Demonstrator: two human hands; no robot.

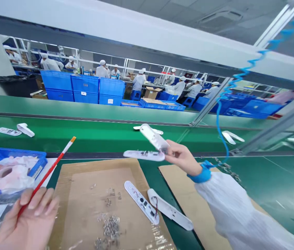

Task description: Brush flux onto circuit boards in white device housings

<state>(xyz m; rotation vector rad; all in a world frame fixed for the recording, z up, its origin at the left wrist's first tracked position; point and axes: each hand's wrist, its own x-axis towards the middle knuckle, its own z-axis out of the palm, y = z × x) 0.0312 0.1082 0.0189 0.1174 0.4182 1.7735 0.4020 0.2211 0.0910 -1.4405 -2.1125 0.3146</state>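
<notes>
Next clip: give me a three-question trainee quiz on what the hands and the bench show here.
1. True or false: the right hand holds white casing parts over the far bench edge.
2. What does the left hand hold? A) a red-handled brush B) scissors C) a tape roll
3. What lies loose on the cardboard sheet near the open casing?

Key: 1 true. 2 A. 3 small metal clips.
</notes>
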